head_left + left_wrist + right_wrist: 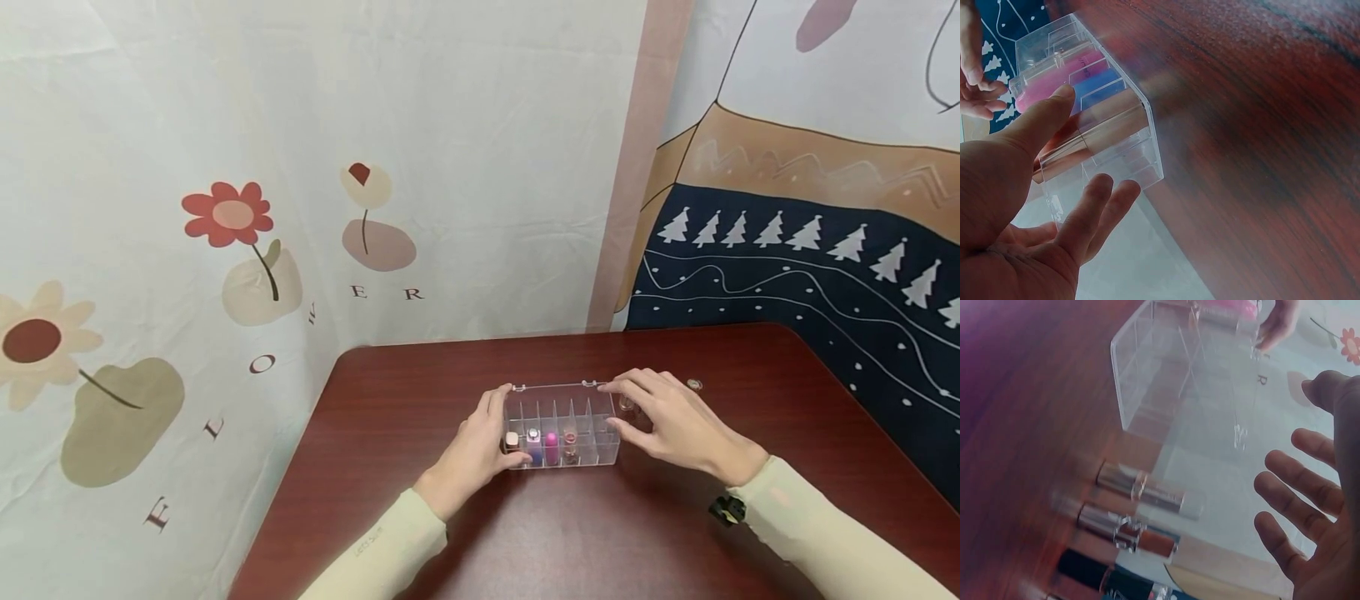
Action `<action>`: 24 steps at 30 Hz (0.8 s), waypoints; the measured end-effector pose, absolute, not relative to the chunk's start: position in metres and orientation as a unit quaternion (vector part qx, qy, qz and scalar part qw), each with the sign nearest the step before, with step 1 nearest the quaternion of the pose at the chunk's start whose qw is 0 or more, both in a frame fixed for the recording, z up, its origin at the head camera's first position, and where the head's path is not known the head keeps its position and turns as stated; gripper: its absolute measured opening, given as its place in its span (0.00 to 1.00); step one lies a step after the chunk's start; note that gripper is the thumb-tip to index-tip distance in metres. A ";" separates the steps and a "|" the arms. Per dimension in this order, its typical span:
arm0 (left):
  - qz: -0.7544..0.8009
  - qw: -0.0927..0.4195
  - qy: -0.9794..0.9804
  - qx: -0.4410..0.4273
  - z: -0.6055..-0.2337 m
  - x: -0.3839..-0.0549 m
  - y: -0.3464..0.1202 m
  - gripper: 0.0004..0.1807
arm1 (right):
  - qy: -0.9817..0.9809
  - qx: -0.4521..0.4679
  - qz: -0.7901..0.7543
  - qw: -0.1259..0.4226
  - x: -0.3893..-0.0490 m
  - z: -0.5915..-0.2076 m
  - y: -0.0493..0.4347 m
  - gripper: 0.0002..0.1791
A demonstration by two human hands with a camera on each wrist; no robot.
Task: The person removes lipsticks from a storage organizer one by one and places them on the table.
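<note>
A clear plastic lipstick organizer point(606, 454) with divided slots stands on the table. My left hand point(471, 446) holds its left end, thumb across the front and fingers at the side. Several lipsticks stand in the front slots, among them a bright pink one point(552, 448) and, closest to my left thumb, a shiny rose-gold tube point(1094, 134). At the organizer's right end is my right hand point(671, 421), fingers spread and holding nothing; the right wrist view shows its fingertips apart from the clear wall. Slots on the right side hold no lipsticks.
Beyond the right hand, several lipsticks stand on the table: a clear-capped tube point(1147, 487), a silvery one point(1129, 531) and a black one point(1110, 575). The dark red wooden table point(360, 500) meets hanging printed cloths point(480, 167) at the back and right.
</note>
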State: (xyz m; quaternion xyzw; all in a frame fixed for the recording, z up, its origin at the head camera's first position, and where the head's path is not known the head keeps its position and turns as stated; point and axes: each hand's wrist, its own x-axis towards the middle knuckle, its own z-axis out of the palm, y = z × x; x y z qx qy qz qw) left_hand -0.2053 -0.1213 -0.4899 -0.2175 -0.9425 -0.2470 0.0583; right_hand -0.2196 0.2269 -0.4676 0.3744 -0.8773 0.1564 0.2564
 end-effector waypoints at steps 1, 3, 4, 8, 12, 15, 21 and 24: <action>-0.248 0.058 -0.942 -0.217 -0.490 -0.205 -0.121 0.64 | -0.877 0.377 0.155 0.255 -0.219 -0.468 0.225 0.30; -0.250 0.057 -0.942 -0.217 -0.490 -0.205 -0.122 0.64 | -0.875 0.383 0.153 0.252 -0.218 -0.470 0.220 0.29; -0.251 0.057 -0.942 -0.217 -0.490 -0.205 -0.122 0.63 | -0.875 0.386 0.153 0.251 -0.217 -0.471 0.218 0.29; -0.251 0.056 -0.942 -0.217 -0.489 -0.205 -0.122 0.63 | -0.871 0.396 0.152 0.247 -0.215 -0.474 0.209 0.28; -0.252 0.054 -0.942 -0.216 -0.489 -0.205 -0.122 0.63 | -0.864 0.411 0.151 0.249 -0.215 -0.478 0.201 0.28; -0.251 0.057 -0.941 -0.218 -0.489 -0.205 -0.122 0.63 | -0.857 0.423 0.149 0.254 -0.216 -0.481 0.195 0.28; -0.247 0.058 -0.942 -0.218 -0.489 -0.205 -0.122 0.63 | -0.857 0.429 0.144 0.248 -0.216 -0.483 0.184 0.28; -0.250 0.056 -0.942 -0.216 -0.489 -0.204 -0.122 0.63 | -0.860 0.428 0.144 0.237 -0.216 -0.485 0.180 0.29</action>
